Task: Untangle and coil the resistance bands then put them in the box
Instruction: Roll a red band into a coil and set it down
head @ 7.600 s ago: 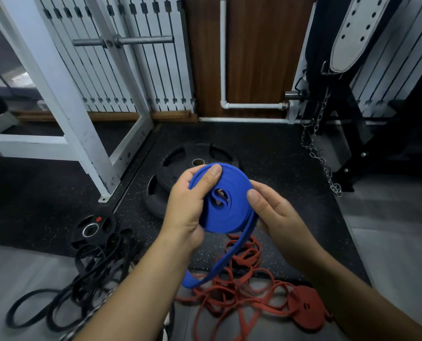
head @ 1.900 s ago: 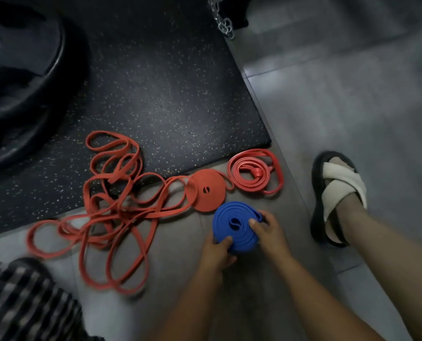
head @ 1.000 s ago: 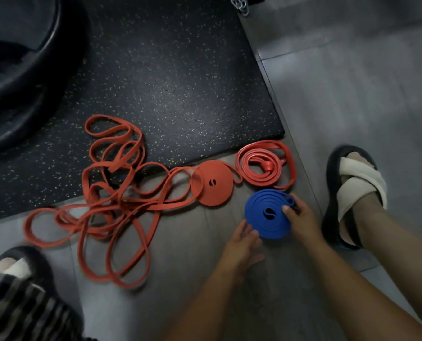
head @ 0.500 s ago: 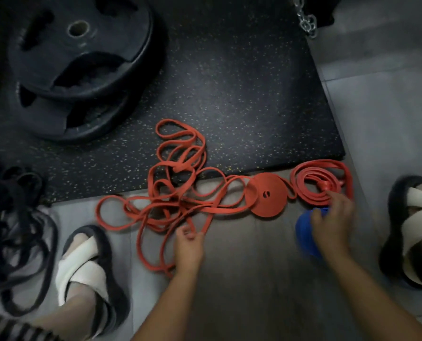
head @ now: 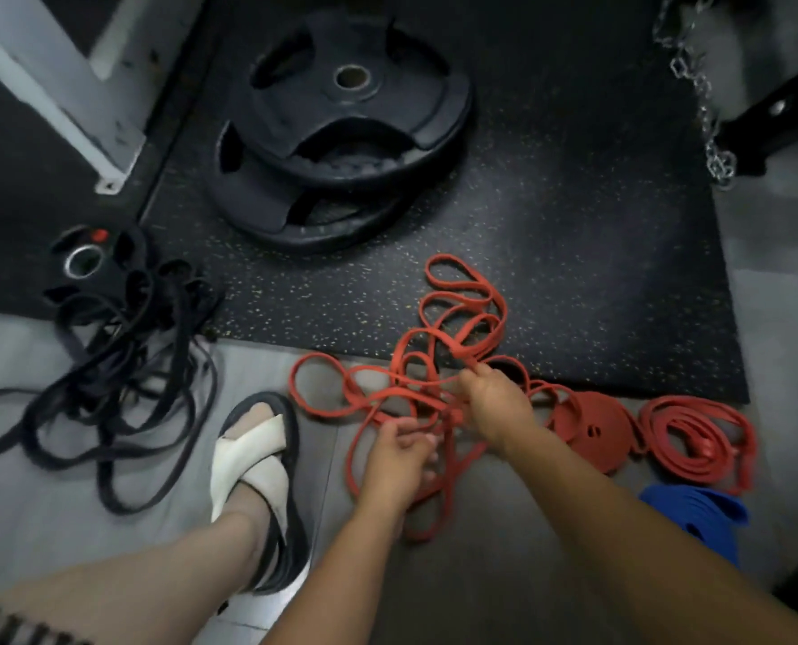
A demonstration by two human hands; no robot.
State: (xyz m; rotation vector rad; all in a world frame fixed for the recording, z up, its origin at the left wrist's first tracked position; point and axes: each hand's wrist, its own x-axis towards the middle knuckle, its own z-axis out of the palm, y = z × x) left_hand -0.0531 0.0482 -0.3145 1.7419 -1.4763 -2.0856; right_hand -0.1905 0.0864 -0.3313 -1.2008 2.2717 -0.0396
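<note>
A tangled red band (head: 453, 318) sprawls across the mat edge and the grey floor. My left hand (head: 399, 451) pinches strands of it low in the tangle, and my right hand (head: 497, 402) grips strands a little higher. Right of my hands lie a tight red coil (head: 590, 423) and a looser red coil (head: 697, 439). The coiled blue band (head: 699, 512) rests on the floor at the right, partly hidden behind my right forearm. A tangle of black bands (head: 108, 379) lies at the left. No box is in view.
Two stacked black weight plates (head: 341, 146) sit on the speckled rubber mat (head: 574, 253). A small plate (head: 82, 260) lies by the black bands. A white frame leg (head: 61, 95) stands top left, a chain (head: 709, 123) hangs top right. My sandalled foot (head: 252, 463) is beside the red tangle.
The blue coil was set down on the floor and my right hand left it. Both hands moved onto the red tangle and now grip its strands. The view shifted left.
</note>
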